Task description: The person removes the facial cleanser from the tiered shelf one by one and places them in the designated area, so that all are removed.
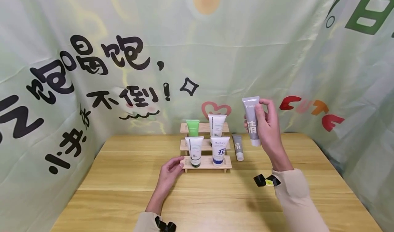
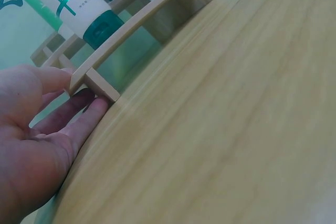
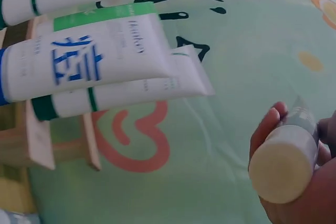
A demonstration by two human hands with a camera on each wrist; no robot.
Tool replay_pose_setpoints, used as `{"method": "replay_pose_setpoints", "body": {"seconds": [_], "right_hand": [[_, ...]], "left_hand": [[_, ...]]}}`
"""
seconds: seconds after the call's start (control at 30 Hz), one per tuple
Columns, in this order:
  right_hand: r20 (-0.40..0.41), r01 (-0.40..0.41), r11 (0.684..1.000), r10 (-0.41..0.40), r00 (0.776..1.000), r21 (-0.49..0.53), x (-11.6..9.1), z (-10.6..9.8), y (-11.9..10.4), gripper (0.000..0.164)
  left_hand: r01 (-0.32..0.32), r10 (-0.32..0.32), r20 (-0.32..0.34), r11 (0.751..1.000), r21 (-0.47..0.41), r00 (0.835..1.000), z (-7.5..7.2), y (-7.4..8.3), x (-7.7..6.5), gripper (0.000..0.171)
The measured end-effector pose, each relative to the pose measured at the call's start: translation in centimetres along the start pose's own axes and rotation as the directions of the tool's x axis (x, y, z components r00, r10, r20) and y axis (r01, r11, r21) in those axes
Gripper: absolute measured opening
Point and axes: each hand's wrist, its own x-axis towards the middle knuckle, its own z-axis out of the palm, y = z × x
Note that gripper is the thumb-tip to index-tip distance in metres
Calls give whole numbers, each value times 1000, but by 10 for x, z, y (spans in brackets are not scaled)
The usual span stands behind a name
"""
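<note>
My right hand (image 1: pixel 269 126) holds a grey squeeze tube (image 1: pixel 251 121) upright in the air, its white cap pointing down. In the right wrist view that cap (image 3: pixel 281 171) faces the camera, with fingers curled around the tube. My left hand (image 1: pixel 169 173) grips the left end of the lowest step of a wooden tiered rack (image 1: pixel 207 158); the left wrist view shows the thumb at its upper edge and fingers below. Standing on the rack are a green tube (image 1: pixel 193 127), a white tube with a dark green cap (image 1: pixel 195 150), a blue-capped white tube (image 1: pixel 219 150) and another white tube (image 1: pixel 217 124) behind.
A second grey tube (image 1: pixel 238 146) stands or leans just right of the rack; which, I cannot tell. The wooden table (image 1: pixel 129 191) reaches back to a printed cloth (image 1: pixel 264 61) that hangs behind and at both sides.
</note>
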Motion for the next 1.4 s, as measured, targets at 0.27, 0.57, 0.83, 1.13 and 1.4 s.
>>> {"method": "replay_pose_setpoints", "body": {"seconds": [0.27,0.57,0.83,1.13,1.4], "right_hand": [[8,-134,989,134,991,69,-22,-8,18,24],[-10,-204,979,204,979,18,-39,-27,51,47],[-99,-344,939,341,935,-20,-39,-35,86,51],[-113,-416,909,418,901,43,-39,-41,106,53],[-101,-519,854,516,851,-10,-41,-49,130,60]], "left_hand": [[22,-23,-2,1000,-15,1000,-1,3,0,33],[20,-20,-1,1000,-3,1000,3,2,1,33],[39,-39,-25,999,0,999,2,3,-1,33],[29,-28,-23,1000,8,999,-1,3,0,34],[26,-25,-16,1000,16,1000,0,2,1,32]]}}
